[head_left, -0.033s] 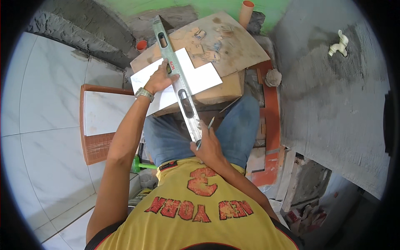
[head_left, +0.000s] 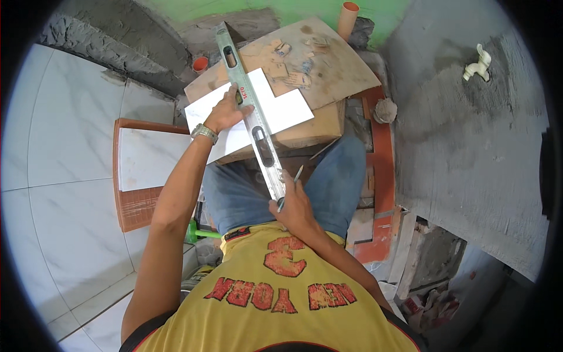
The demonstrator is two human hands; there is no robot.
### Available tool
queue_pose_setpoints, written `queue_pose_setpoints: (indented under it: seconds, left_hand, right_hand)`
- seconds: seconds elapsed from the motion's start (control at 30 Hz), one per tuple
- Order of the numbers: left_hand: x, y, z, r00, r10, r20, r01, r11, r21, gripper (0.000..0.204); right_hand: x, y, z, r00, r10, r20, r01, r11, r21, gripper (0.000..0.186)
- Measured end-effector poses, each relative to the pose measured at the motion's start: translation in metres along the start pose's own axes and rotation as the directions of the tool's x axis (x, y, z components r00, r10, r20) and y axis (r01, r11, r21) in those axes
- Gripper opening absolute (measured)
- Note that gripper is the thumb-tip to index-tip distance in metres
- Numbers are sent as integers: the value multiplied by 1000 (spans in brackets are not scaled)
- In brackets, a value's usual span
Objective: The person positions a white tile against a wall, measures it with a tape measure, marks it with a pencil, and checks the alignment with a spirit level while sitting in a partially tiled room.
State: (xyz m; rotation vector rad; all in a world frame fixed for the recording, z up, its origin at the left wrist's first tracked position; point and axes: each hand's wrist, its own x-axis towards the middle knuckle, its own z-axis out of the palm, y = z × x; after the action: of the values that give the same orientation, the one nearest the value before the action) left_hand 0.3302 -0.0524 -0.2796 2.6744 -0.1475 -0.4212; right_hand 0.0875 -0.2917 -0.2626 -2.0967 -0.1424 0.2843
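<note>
A long metal spirit level (head_left: 253,111) lies slantwise across a white tile (head_left: 284,111) with a notched corner. My left hand (head_left: 226,112) grips the level near its middle, thumb on one edge and fingers at the other, over the tile. At the level's near end, my right hand (head_left: 293,205) is closed round it. A pencil (head_left: 299,173) sticks up between the right hand's fingers, its point away from the tile. Beneath the tile is a cardboard box (head_left: 311,134), between my knees, with a stained brown board (head_left: 346,67) on top.
Torn cardboard scraps (head_left: 296,79) lie on the board. Orange pipe ends (head_left: 348,20) stand at the far wall. Stacked tiles (head_left: 149,158) lean at the left, near a green-handled tool (head_left: 205,233). A cream tap (head_left: 478,63) juts from the grey wall (head_left: 469,152) at right.
</note>
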Motion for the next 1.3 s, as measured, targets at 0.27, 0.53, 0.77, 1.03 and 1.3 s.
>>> queue_pose_setpoints:
  seconds: [0.27, 0.53, 0.77, 1.03, 1.3]
  left_hand:
    - [0, -2, 1, 999, -31, 25, 30, 1000, 2, 104]
    - [0, -3, 2, 1000, -17, 2, 17, 999, 31, 104]
    - [1, -5, 4, 1000, -11, -8, 11, 999, 43, 103]
    - [-1, 2, 1, 1000, 2, -2, -2, 999, 32, 101]
    - [0, -5, 7, 998, -60, 24, 58, 995, 76, 103]
  right_hand:
    - [2, 1, 0, 999, 26, -19, -26, 1000, -18, 79]
    - [2, -3, -5, 999, 37, -21, -38, 999, -3, 78]
    - [3, 1, -3, 999, 39, -12, -40, 999, -10, 81]
    - [3, 3, -3, 998, 70, 10, -69, 997, -30, 80]
    - [51, 4, -38, 944, -187, -274, 213, 974, 71, 36]
